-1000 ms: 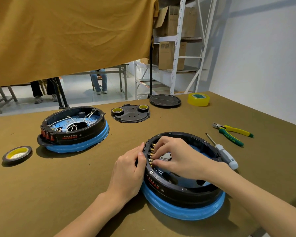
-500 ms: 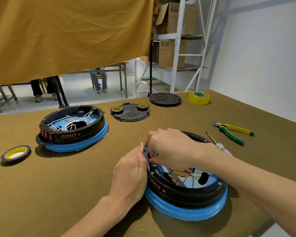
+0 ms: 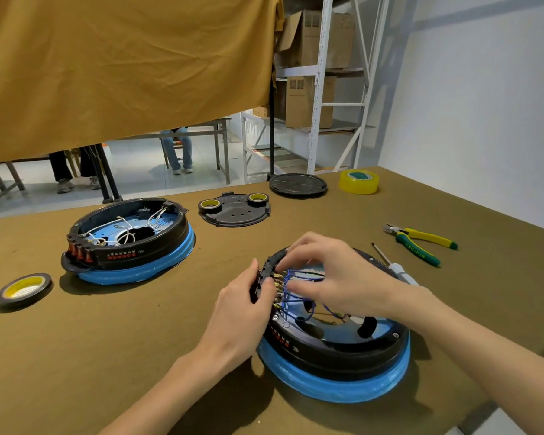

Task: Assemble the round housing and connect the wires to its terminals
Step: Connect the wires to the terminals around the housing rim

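While resting near the table's [image 3: 76, 356] front edge: round housing [image 3: 333, 350], blue wires [image 3: 299, 298] inside. Left hand [image 3: 242, 312] curled around its terminal block [image 3: 266, 277]. Right hand [image 3: 333, 277] above the wires, fingertips bent toward the terminals; actual pinch unclear.

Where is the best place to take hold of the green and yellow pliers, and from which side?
Probably grip the pliers round both handles, near their middle, coming from above. They lie flat on the table, the handles close together and pointing right, the metal nose toward the left, with free cloth around them.
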The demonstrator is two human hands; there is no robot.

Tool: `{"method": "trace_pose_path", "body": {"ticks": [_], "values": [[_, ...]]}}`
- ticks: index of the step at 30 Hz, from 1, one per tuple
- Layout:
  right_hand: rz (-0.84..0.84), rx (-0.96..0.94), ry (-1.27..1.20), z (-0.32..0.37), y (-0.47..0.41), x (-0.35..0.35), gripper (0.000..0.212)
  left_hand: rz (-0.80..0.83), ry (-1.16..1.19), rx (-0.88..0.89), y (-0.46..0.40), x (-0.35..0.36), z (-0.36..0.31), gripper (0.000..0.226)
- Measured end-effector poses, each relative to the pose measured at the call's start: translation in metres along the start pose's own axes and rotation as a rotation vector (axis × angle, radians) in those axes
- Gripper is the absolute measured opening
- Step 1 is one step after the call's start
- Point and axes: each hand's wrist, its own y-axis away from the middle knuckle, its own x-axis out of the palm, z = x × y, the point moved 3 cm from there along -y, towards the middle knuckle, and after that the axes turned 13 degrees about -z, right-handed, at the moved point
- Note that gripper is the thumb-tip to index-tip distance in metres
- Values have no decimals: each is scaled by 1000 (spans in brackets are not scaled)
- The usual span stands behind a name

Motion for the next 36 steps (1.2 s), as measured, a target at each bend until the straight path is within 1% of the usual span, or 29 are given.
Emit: {"method": "trace_pose_path", "body": {"ticks": [2,3,4,6,9,11,13,15,20,22,25,27,29,33,36], "values": [[-219,71,40,-19,-2,-9,18,113,-37,-56,-6,1,-4,84],[-293,125,102,-28,-4,-12,17,159,-68,-79,-8,2,-7,89],[-323,180,154,-35,-5,-12,17,198,-88,-95,-9,4,-9,92],[-292,229,217,-44,-8,-6,19,271,-79,-118,-14,6,-12,94],[-262,204,257,-45,-10,3,20,354,-82,-181,-21,9,-13,98],[-272,191,253,-42,-10,5,18,354,-85,-205,-23,10,-17,97],[-265,181,259,-41,-10,8,15,347,-126,-186,-21,11,-19,97],[-264,171,258,-43,-8,10,14,383,-132,-215,-19,13,-18,98],[-278,131,202,-41,-7,13,16,378,-145,-227,-20,12,-20,96],[-244,130,146,-40,-7,16,18,384,-150,-208,-20,11,-20,89],[-196,153,64,-40,-5,19,27,371,-156,-186,-22,9,-21,65],[-180,153,60,-40,-5,19,25,342,-160,-154,-26,6,-25,48],[-173,152,64,-39,-5,19,23,316,-172,-140,-33,5,-27,42],[-172,148,71,-40,-4,19,24,315,-199,-150,-38,13,-25,46],[-168,143,80,-40,-4,20,23,323,-234,-186,-37,18,-20,70]]}}
